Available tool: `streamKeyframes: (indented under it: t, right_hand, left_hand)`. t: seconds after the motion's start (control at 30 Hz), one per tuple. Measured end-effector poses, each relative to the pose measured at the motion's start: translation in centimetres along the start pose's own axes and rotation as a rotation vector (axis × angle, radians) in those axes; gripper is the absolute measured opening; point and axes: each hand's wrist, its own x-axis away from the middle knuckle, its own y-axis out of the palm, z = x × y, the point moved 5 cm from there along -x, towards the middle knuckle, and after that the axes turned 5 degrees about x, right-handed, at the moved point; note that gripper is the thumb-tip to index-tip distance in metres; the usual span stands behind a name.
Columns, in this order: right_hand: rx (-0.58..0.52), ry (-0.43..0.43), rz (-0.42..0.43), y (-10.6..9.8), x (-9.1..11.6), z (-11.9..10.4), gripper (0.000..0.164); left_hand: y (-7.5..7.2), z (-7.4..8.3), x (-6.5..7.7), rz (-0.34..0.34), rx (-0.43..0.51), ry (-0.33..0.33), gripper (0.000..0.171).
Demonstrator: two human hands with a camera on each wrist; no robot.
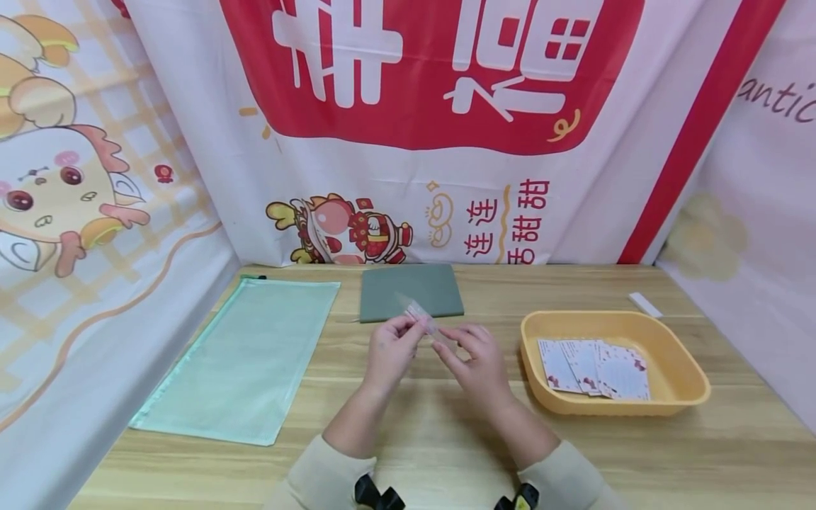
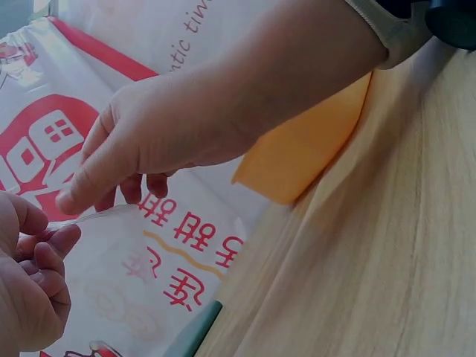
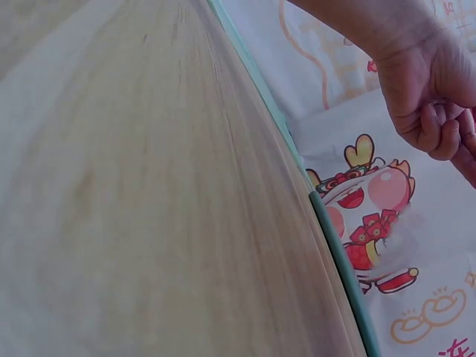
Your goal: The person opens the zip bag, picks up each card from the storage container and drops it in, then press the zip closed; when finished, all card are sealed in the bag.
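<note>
My two beige cuffs (image 1: 331, 471) are nearest me, above the wood-grain table (image 1: 440, 439). Ahead of them, between my hands, is a small clear plastic sleeve. (image 1: 418, 312) Its long axis seems to slant from far left to near right. My left hand (image 1: 390, 354) pinches it between thumb and fingers, toward its far part; my right hand (image 1: 478, 361) is closer to its near end, thumb and forefinger at the film, though I can't tell whether they grip or only touch it.

To my left lies a mint zip pouch (image 1: 242, 361), its long side running away from me. To my right is a yellow plastic tray (image 1: 625, 408), with fanned cards (image 1: 589, 368) inside, their print too small to read. Beyond my hands a grey-green notebook (image 1: 414, 280) lies flat near the back edge, the sleeve's far tip overlapping it in my view. A white strip (image 1: 645, 304) lies behind the tray.

Farthest off, the printed back cloth (image 1: 414, 163) shows 连连 and 甜甜 in red, and big white characters on red, the right one apparently 福. The right-hand cloth (image 1: 758, 163) reads "antic", its start cut off.
</note>
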Motion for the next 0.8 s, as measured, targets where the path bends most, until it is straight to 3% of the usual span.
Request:
streamKeyframes:
  t: [0.13,0.3,0.4,0.63,0.7,0.8]
  right_hand:
    - [-0.002,0.014,-0.009,0.0,0.0,-0.1,0.031]
    - [-0.074,0.041,-0.037,0.3,0.0,0.0,0.027]
    - [-0.172,0.126,-0.097,0.5,0.0,0.1,0.024]
    - [-0.372,0.483,-0.239,1.4,0.3,1.1,0.021]
    - [-0.380,0.512,-0.252,1.4,0.3,1.1,0.021]
    - [-0.357,0.490,-0.258,1.4,0.1,0.8,0.021]
  left_hand:
    - [0.2,-0.1,0.0,-0.015,-0.022,0.027,0.023]
    - [0.2,-0.3,0.0,-0.041,-0.025,0.042,0.022]
    - [0.1,-0.2,0.0,-0.039,-0.028,0.055,0.020]
    - [-0.1,-0.5,-0.2,-0.036,0.038,0.088,0.019]
    - [-0.2,-0.6,-0.3,-0.030,0.037,0.100,0.019]
    - [-0.2,-0.7,-0.5,-0.016,0.023,0.122,0.018]
